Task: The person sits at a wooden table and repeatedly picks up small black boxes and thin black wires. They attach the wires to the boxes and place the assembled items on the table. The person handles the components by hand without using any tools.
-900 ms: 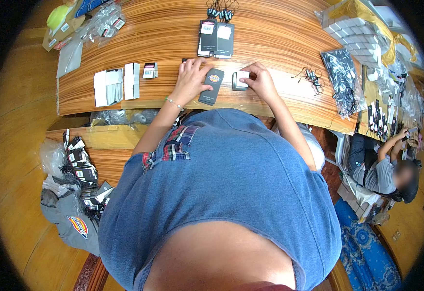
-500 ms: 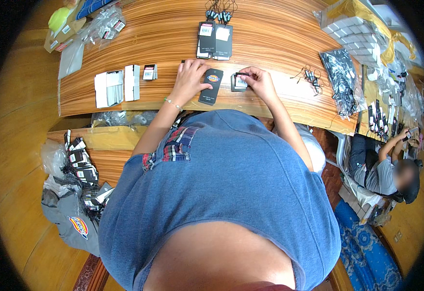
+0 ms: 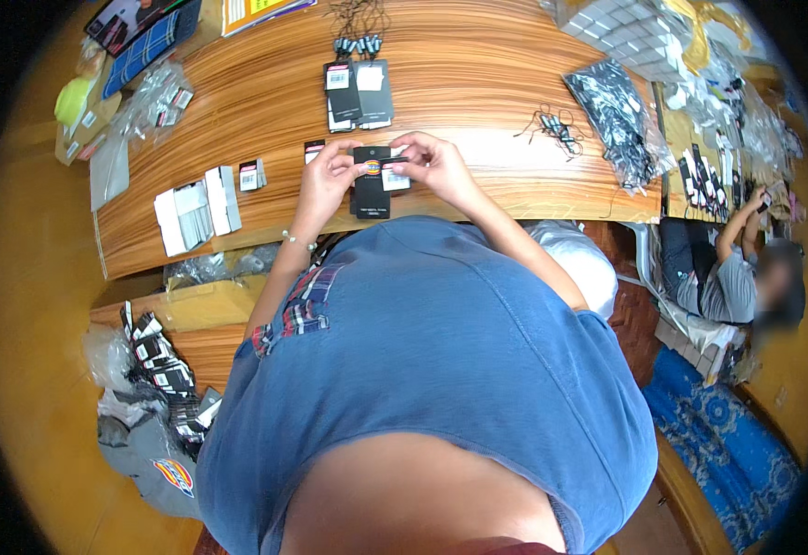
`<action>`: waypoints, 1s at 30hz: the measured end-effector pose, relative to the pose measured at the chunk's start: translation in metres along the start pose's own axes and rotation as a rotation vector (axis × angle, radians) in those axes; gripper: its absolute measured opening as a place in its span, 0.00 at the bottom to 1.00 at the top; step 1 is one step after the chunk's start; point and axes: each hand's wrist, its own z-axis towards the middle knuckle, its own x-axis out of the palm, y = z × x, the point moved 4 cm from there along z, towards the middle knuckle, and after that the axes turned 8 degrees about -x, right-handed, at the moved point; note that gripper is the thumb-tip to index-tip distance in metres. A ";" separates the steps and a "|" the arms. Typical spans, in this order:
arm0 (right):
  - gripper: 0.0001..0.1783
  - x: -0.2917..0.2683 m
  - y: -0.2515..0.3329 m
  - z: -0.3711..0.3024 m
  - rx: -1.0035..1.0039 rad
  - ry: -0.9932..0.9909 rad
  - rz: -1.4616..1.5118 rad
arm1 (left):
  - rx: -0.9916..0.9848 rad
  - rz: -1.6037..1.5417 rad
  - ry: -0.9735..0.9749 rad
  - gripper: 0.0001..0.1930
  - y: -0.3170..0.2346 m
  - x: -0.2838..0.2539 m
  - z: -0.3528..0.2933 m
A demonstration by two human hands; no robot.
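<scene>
At the frame's upper centre, the left hand (image 3: 324, 180) pinches a black tag (image 3: 373, 199) and the right hand (image 3: 441, 170) a white-faced tag (image 3: 397, 180) overlapping it, fingers (image 3: 345, 167) nearly closed, apparently pairing them, which calls for aligned edges.

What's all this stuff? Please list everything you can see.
Wood-grain table: one, striped brown, centre
Long card tag: at least one, black, table's near side
Small labelled card tag: one, black and white, overlapping the long tag
Corded card tags: several, mostly black, table's far side
Small card stack: one, black and white, table left
Pale rectangular stacks: two, white, table's left
Loose cords: several, black, table right
Clear plastic bag: one, dark contents, right of the cords
Small boxlike packs: many, white, upper right
Patterned cloth: one, blue, lower right
Another person: one, gray shirt, far right
Left hand: one, bare, at the long tag
Right hand: one, bare, at the small tag
</scene>
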 end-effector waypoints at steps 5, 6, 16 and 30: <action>0.21 -0.008 0.023 0.002 -0.094 -0.217 -0.060 | 0.050 -0.160 0.015 0.18 -0.028 0.025 -0.002; 0.20 -0.012 0.021 0.001 -0.092 -0.196 -0.038 | 0.066 -0.157 0.010 0.18 -0.028 0.028 -0.001; 0.08 -0.235 -0.070 -0.027 0.175 -0.510 -1.018 | 0.072 -0.156 -0.011 0.15 -0.035 0.045 0.007; 0.06 -0.201 0.032 -0.024 -0.114 -0.487 -0.316 | 0.252 0.069 0.320 0.08 -0.098 0.091 0.019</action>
